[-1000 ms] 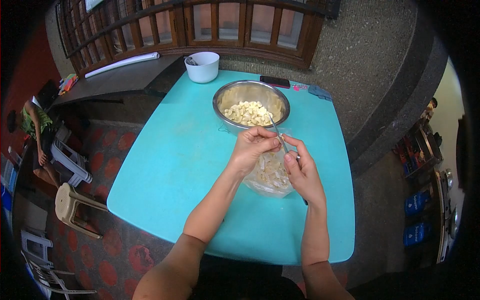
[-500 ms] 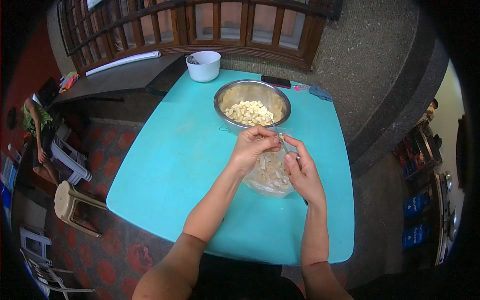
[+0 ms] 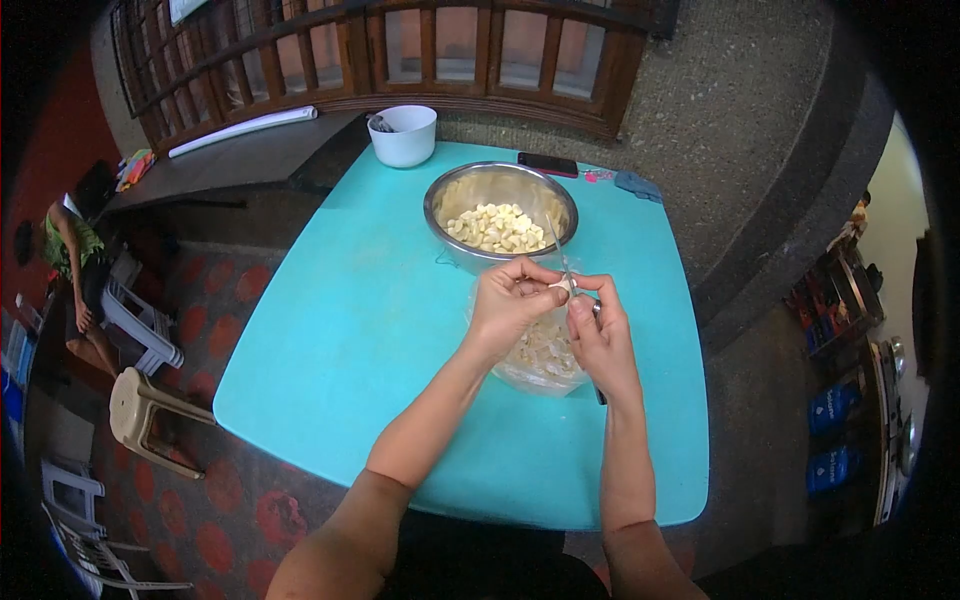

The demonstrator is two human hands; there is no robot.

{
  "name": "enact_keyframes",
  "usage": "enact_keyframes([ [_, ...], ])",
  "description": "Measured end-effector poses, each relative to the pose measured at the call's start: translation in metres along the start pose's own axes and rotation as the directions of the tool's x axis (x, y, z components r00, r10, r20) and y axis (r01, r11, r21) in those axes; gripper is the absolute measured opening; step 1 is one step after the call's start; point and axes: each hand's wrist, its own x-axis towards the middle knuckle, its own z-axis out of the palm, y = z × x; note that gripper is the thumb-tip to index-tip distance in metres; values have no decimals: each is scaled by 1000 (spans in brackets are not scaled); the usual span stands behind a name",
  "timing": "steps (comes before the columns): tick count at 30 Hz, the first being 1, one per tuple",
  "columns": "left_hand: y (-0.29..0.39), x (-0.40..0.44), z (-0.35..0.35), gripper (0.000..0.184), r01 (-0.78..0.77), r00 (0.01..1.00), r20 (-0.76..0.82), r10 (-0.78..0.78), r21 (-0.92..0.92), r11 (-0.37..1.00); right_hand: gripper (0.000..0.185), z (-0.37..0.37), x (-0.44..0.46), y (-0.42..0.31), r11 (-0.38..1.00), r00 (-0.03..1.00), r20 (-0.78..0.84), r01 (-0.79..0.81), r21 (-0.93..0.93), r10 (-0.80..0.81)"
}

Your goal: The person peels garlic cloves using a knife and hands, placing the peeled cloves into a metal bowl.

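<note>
My left hand [image 3: 512,308] pinches a small pale garlic clove [image 3: 566,284] between thumb and fingertips. A small knife [image 3: 561,255] is in my right hand [image 3: 606,345], its blade pointing up and away against the clove and its dark handle showing below the palm. Both hands meet above a clear plastic bag [image 3: 535,378] that holds whitish peelings. Just beyond them stands a steel bowl [image 3: 456,190] with many peeled garlic cloves [image 3: 492,230] in it. My fingers partly hide the clove and the blade's lower part.
The turquoise table [image 3: 330,370] carries a white bowl [image 3: 404,140], a dark phone [image 3: 547,163] and a blue-grey cloth [image 3: 638,186] along its far edge. A beige stool [image 3: 135,405] stands at the left, near a seated person [image 3: 75,260].
My fingertips have drawn closer together around the clove, and the knife has shifted slightly right and tilted more upright. The bowl and bag stay put on the table.
</note>
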Motion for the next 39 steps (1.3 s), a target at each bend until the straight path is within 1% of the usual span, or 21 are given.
enact_keyframes([
  [2, 1, 1, 1, 13, 16, 1000, -2, -16, 14, 1000, 16, -3, 1, 0, 997, 999, 18, -45, 64, 44],
  [5, -6, 6, -7, 13, 73, 996, 61, -63, -172, 982, 20, -5, 1, -2, 935, 992, 76, -118, 335, 98],
  [8, -3, 7, -12, 16, 159, 986, 92, -137, -313, 936, 22, -2, 0, -2, 843, 986, 107, -163, 513, 125],
  [11, 3, 7, -4, 19, 155, 988, 58, -145, -301, 941, 22, 4, -1, -1, 828, 988, 70, -152, 540, 136],
  [14, -4, 8, -7, 23, 76, 994, 93, -56, -230, 970, 22, 4, -1, 0, 822, 988, 78, -152, 548, 131],
  [17, -6, 6, -1, 27, -82, 996, 19, 83, -52, 995, 22, 7, -5, -6, 818, 982, 90, -187, 545, 164],
  [20, -2, 6, -3, 28, -80, 997, 18, 81, -23, 997, 21, 8, -4, -8, 812, 984, 99, -180, 555, 150],
  [23, 16, 6, -8, 27, 78, 997, 16, -77, -69, 995, 20, 6, -4, -6, 812, 982, 91, -190, 552, 168],
  [26, 18, 8, -13, 29, 32, 999, 30, -31, -58, 998, 26, 2, -3, -4, 828, 975, 126, -221, 515, 182],
  [29, 16, 9, -14, 31, -110, 992, 73, 103, 95, 989, 36, 2, -6, -11, 926, 979, 85, -202, 318, 184],
  [32, 14, 10, -16, 32, -227, 972, 117, 201, 286, 931, 44, 2, -10, -20, 949, 981, 132, -176, 261, 146],
  [35, 16, 7, -13, 28, -95, 994, 71, 79, 261, 961, 43, 3, -11, -25, 954, 962, 199, -225, 200, 185],
  [39, 22, 3, -9, 21, -160, 986, 91, 136, 357, 920, 40, 4, -10, -23, 960, 959, 196, -236, 153, 205],
])
